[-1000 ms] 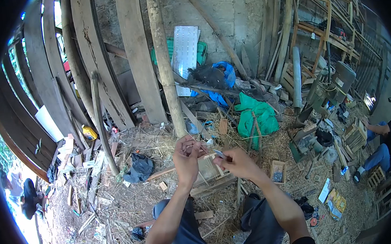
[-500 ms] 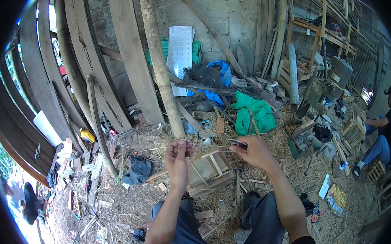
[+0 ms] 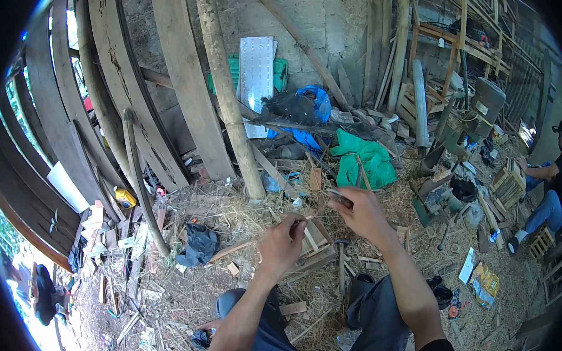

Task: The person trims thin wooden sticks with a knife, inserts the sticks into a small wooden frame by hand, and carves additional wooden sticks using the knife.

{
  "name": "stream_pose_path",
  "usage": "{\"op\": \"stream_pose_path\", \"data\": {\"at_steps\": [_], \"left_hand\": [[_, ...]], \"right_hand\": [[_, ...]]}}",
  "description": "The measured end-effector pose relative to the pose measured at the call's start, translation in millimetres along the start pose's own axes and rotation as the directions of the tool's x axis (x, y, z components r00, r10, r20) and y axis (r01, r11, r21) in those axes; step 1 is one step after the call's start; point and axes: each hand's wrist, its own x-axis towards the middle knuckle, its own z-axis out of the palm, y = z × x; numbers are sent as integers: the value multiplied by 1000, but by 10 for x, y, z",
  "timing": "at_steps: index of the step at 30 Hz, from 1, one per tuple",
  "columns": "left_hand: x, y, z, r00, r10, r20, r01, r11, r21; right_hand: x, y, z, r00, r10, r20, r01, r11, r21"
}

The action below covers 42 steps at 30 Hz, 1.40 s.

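Observation:
My left hand (image 3: 283, 244) is closed with thumb and fingers pinched together, over the left part of a wooden box; what it holds is too small to make out. My right hand (image 3: 361, 214) is closed around a small dark knife (image 3: 340, 199), up and to the right of the box. The wooden box (image 3: 317, 257) lies on the ground between my knees and the wooden post, with pale thin strips on its top. My left forearm and hand hide part of it.
A wooden post (image 3: 232, 114) rises beyond my hands. Near it are a green bag (image 3: 363, 161) and a black bag (image 3: 199, 244). A hammer (image 3: 342, 267) stands right of the box. At the far right a person (image 3: 551, 183) sits by a wooden crate (image 3: 509, 186).
My left hand has moved right and down, over the box. My right hand has risen a little, with the knife still in it. The view has shifted slightly.

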Motion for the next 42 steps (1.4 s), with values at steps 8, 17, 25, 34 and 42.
{"op": "stream_pose_path", "data": {"at_steps": [8, 17, 25, 34, 42], "left_hand": [[41, -28, -45, 989, -149, -19, 119, 855, -505], [-57, 65, 6, 995, -102, -12, 89, 918, -386], [-78, 119, -55, 985, -141, 102, 171, 885, -432], [-63, 109, -69, 982, -124, 140, 178, 846, -503], [-88, 111, -73, 988, -74, 133, 135, 827, -545]], "right_hand": [[3, -149, -111, 954, 232, 190, -299, 764, 572], [42, -147, 54, 886, 278, 372, -450, 315, 836], [-7, -98, 32, 864, 226, 450, -503, 351, 790], [3, -115, 25, 835, 168, 524, -547, 370, 751], [42, -64, -86, 842, 319, 434, -511, 214, 833]]}}
